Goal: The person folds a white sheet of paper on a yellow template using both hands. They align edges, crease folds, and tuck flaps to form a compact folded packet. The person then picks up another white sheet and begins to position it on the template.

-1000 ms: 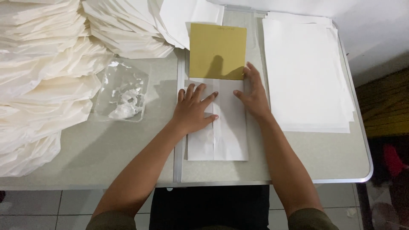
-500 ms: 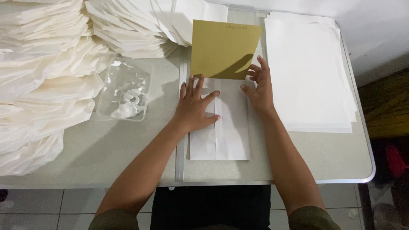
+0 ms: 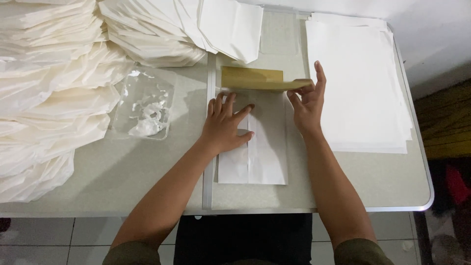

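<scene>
Head view: our left hand (image 3: 223, 128) lies flat, fingers spread, pinning the folded white paper (image 3: 260, 152) at the middle of the counter (image 3: 122, 176). Our right hand (image 3: 308, 100) pinches the raised edge of the tan card (image 3: 255, 79) at the paper's far end, with stacked sheets (image 3: 360, 83) just beside. We advise steady downward pressure and a square, level card edge.

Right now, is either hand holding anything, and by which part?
The right hand pinches the gold card by its right edge, lifting it. The left hand only presses flat on the folded white paper.
</scene>
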